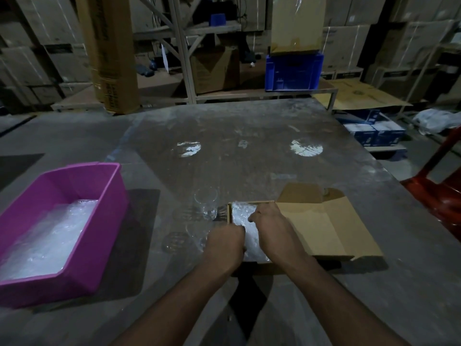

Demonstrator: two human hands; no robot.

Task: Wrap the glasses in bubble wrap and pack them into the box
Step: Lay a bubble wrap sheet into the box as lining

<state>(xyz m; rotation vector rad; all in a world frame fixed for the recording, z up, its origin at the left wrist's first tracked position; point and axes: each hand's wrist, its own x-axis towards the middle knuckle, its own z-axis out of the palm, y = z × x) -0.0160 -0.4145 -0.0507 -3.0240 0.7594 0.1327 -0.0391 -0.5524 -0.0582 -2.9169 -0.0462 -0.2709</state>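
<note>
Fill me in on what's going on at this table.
A person is packing glasses. Both hands are down in the open cardboard box: the left hand and the right hand are on a bubble-wrapped bundle lying in its left side. The box flaps are open. Two bare glasses sit just left of the box, one upright, one nearer, not yet wrapped. More bubble wrap lies in the pink bin at far left.
</note>
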